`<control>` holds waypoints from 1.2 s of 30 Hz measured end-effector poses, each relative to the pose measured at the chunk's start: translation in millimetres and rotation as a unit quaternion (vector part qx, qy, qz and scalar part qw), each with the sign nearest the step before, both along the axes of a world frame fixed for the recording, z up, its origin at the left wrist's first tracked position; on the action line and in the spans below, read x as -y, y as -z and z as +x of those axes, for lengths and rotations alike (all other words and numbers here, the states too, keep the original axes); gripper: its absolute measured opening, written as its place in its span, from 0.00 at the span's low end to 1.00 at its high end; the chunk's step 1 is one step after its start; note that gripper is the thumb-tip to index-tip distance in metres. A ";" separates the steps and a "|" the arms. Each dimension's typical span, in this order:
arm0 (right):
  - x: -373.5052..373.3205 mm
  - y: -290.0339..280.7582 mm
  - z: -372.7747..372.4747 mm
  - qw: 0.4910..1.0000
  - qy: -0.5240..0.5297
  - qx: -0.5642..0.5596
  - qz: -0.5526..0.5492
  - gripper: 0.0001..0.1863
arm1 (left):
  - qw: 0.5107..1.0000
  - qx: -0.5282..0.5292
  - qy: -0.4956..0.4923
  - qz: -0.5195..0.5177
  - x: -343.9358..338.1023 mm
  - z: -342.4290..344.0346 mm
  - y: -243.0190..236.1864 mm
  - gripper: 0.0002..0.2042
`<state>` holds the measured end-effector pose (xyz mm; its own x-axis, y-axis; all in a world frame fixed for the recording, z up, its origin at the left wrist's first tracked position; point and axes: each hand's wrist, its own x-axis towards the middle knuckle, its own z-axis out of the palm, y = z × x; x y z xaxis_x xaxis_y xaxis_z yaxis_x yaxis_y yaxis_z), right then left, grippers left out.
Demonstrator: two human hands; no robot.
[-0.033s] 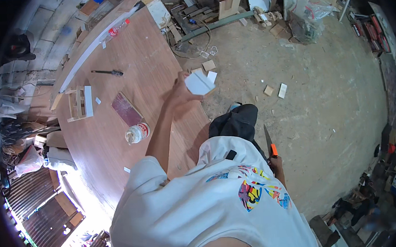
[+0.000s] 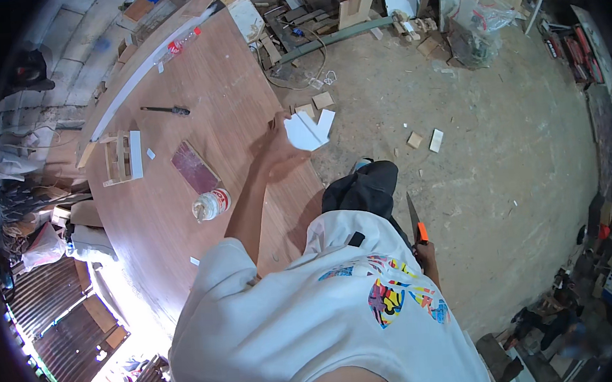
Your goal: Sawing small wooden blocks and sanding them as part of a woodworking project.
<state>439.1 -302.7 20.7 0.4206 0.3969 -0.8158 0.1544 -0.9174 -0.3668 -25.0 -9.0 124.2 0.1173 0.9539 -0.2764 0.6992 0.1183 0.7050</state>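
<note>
My left hand (image 2: 285, 150) is closed round a small white board piece (image 2: 305, 131) at the right edge of the brown wooden tabletop (image 2: 234, 75). A raised strip runs across the face of that piece. Low at my right side, my right hand (image 2: 427, 253) grips a handsaw (image 2: 422, 232) by its orange and black handle, the narrow blade pointing away from me. The saw is well apart from the white piece. Fingers of the right hand are partly hidden by the handle and my shirt.
On the tabletop lie a dark red block (image 2: 196, 166), a clear jar (image 2: 212, 205), a dark slim tool (image 2: 165, 111), a small wooden frame (image 2: 122, 158) and a plastic bottle (image 2: 182, 41). Wood offcuts (image 2: 414, 140) are scattered on the floor. A clear bag (image 2: 476, 33) stands at the back.
The white board piece has turned slightly in my left hand, so its raised strip shows more plainly. My right hand and the handsaw stay where they were.
</note>
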 end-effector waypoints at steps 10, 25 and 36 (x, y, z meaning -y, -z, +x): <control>1.3 2.9 9.6 0.999 -0.030 0.024 -0.035 0.01 | 0.997 -0.077 -0.018 -0.011 29.3 -12.0 40.7 0.56; -134.8 -89.4 -52.8 0.990 -0.041 0.046 0.129 0.06 | 0.964 -0.154 -0.185 0.115 8.9 17.0 106.5 0.17; -213.6 -215.7 -133.6 0.913 -0.248 -0.038 0.322 0.19 | 0.947 -0.187 -0.217 0.145 0.7 23.0 97.0 0.11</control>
